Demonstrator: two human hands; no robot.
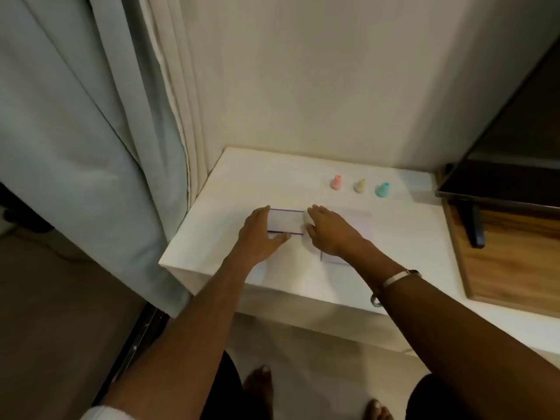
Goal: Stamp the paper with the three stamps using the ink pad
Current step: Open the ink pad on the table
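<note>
Three small cone-shaped stamps stand in a row at the back of the white table (403, 262): a pink stamp (336, 182), a beige stamp (360, 186) and a teal stamp (382, 189). The flat white ink pad case (285, 221) with dark edges lies in front of them to the left. My left hand (261, 234) grips its left side, fingers on the far edge and thumb on the near edge. On the case's right end my right hand (328, 230) holds on with curled fingers. A white sheet of paper (360, 221) lies under and beyond my right hand, barely distinct from the table.
A dark television screen (512, 165) on a black stand (475, 225) occupies a wooden board (512, 268) at the right. A cream wall rises behind the table. Grey-green curtains (91, 131) hang at the left. My feet show on the floor below the table's front edge.
</note>
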